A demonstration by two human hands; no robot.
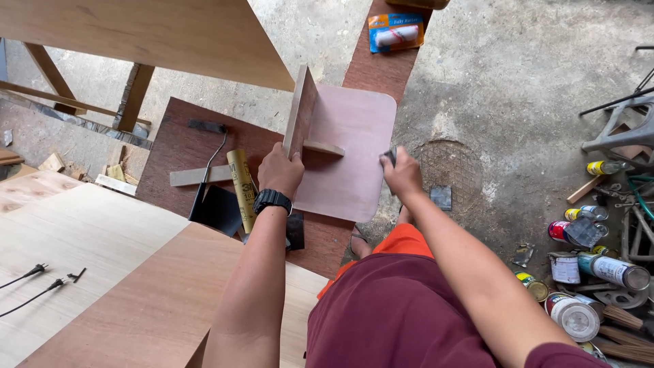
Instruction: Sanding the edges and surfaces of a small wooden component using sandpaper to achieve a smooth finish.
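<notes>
My left hand (pixel 279 169), with a black watch on its wrist, grips the lower end of an upright plywood rib (pixel 300 109). The rib stands on a pinkish plywood panel with rounded corners (pixel 354 136). My right hand (pixel 402 174) presses a small dark piece of sandpaper (pixel 390 157) against the panel's right edge. A thin wooden strip (pixel 323 147) crosses the panel beside the rib. The panel rests on a dark brown board (pixel 184 146) on the floor.
A yellow roll (pixel 241 180), a black scraper-like tool (pixel 208 174) and a black square sheet (pixel 219 208) lie left of my hand. Plywood sheets (pixel 88 252) with black cables sit at lower left. Paint cans (pixel 579 272) crowd the right. A packaged paint roller (pixel 396 32) lies ahead.
</notes>
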